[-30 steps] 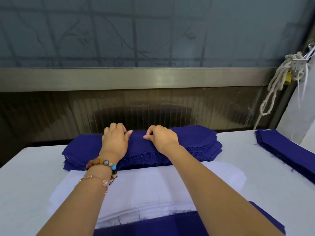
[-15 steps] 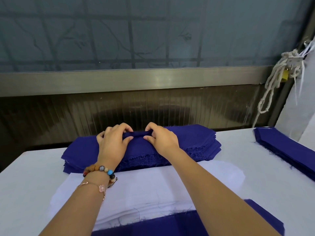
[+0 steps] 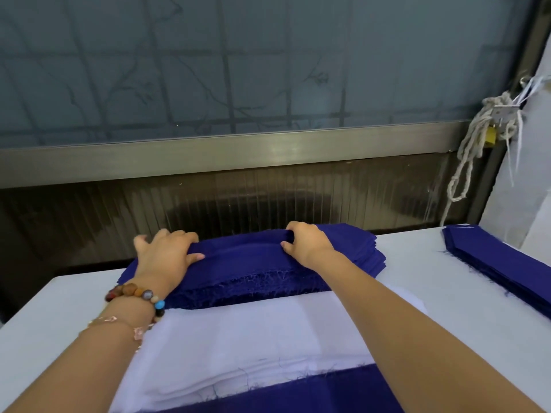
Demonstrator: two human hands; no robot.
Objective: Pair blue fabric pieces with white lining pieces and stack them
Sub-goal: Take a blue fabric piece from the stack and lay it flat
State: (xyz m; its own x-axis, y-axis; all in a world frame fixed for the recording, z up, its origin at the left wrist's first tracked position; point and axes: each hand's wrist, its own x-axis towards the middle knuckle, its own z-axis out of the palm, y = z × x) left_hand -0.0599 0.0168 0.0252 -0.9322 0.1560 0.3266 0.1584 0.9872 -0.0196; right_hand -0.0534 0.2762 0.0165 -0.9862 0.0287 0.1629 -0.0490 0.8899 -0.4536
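Two hands at work, one view only (head camera, looking down and forward).

Head view:
- Table point(image 3: 447, 308), pale surface, carries all the fabric.
- Blue stack point(image 3: 360, 248) lies at the far edge of the table, frayed long edge towards the person.
- Top blue piece point(image 3: 244, 253) is raised off the blue stack in a shallow hump between the hands.
- Left grip point(image 3: 165, 257): fingers curled over the far edge of the top blue piece, thumb laid flat on its upper face, so it is pinching that piece near the left end of the stack.
- Right grip point(image 3: 307, 244): fingers curled and pinching a fold of the same piece at its far edge, right of centre.
- White lining stack point(image 3: 253, 338) lies just in front of the blue stack, touching its near edge; both forearms pass over it.
- Near blue piece point(image 3: 298, 391) lies at the bottom of the frame, against the white lining stack's near edge; which overlaps which, I cannot tell.
- Second blue stack point(image 3: 501, 263) sits well apart, at the right edge of the table.
- Left wrist: bead bracelet point(image 3: 134, 292) and thin chain point(image 3: 119, 321).
- Background: frosted window, metal rail point(image 3: 238, 153); knotted rope point(image 3: 471, 150) with brass padlock point(image 3: 490, 135) at the right.
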